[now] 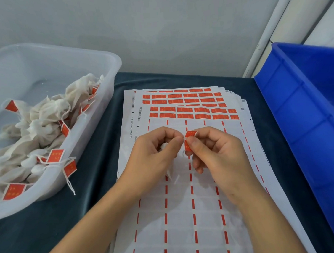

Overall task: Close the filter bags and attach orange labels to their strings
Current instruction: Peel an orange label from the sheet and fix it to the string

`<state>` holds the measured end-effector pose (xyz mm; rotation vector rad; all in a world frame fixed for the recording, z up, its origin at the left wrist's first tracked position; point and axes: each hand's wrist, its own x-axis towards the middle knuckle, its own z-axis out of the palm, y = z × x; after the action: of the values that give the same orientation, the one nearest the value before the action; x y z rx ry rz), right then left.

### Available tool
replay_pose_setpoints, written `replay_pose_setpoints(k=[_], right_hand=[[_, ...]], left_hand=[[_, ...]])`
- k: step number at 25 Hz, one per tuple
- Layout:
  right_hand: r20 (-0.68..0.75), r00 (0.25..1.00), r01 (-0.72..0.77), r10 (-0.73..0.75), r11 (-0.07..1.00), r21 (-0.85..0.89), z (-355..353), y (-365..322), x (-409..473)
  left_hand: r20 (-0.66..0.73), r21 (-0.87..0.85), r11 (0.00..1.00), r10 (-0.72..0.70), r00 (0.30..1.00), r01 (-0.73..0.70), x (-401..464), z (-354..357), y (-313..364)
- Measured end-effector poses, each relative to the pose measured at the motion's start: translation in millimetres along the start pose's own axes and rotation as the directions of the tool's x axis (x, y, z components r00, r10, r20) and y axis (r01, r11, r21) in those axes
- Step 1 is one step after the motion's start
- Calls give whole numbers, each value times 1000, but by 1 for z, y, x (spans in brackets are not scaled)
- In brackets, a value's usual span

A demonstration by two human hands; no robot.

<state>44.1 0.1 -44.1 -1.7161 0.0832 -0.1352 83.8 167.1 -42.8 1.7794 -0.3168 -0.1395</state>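
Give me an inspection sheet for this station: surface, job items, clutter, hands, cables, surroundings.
Surface: dark cloth-covered table.
Job items: stack of label sheets, upper rows still hold orange labels, lower rows peeled; clear tub at left holds tagged filter bags; one orange label folded between both hands.
Clutter: nothing seen.
Hands: left hand grips a white filter bag; right hand pinches the label.
Cables: nothing seen.
Surroundings: blue bin at right, contents hidden; grey wall behind.

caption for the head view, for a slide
Right hand folds an orange label beside the left hand over label sheets.
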Motion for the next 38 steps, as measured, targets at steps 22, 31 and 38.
replay_pose_setpoints(k=[22, 31, 38], right_hand=[[-55, 990, 119, -128, 984, -136, -3, 0, -3], [46, 997, 74, -68, 982, -171, -2, 1, 0], [-7, 991, 130, -135, 965, -227, -3, -1, 0]], left_hand=[[-2, -275, 948, -168, 986, 161, 1, -1, -2], [28, -303, 932, -199, 980, 198, 5, -4, -10], [15, -304, 940, -160, 987, 157, 4, -1, -7]])
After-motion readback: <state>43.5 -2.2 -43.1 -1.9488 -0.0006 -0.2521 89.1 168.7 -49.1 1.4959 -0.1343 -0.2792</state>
